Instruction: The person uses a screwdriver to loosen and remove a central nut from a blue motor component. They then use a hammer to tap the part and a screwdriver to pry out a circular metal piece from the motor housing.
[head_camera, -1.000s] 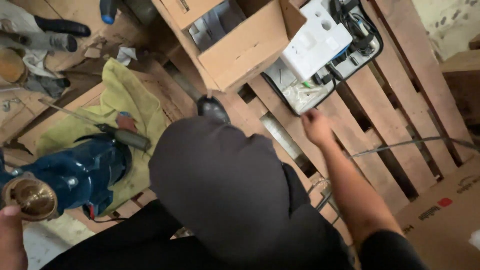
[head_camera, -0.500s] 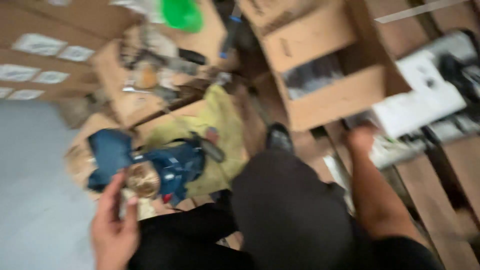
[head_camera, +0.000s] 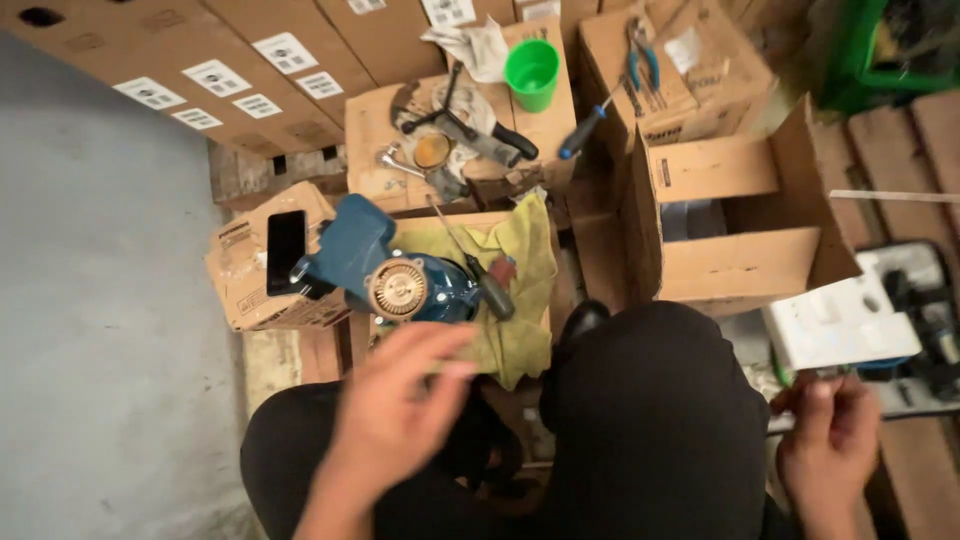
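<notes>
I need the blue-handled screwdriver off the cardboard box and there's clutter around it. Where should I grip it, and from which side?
Probably by the blue handle of the screwdriver, coming from the lower left. It lies flat and diagonal, handle end pointing toward the person, thin shaft running up-right toward the pliers. The handle is the thickest part and seems clear of the green cup.

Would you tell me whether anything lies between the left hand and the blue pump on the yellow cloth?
Nothing visible does. The left hand, blurred, hovers just below the blue pump, and only the yellow cloth under the pump shows between them. A dark-handled tool leans against the pump's right side, off that line.
</notes>
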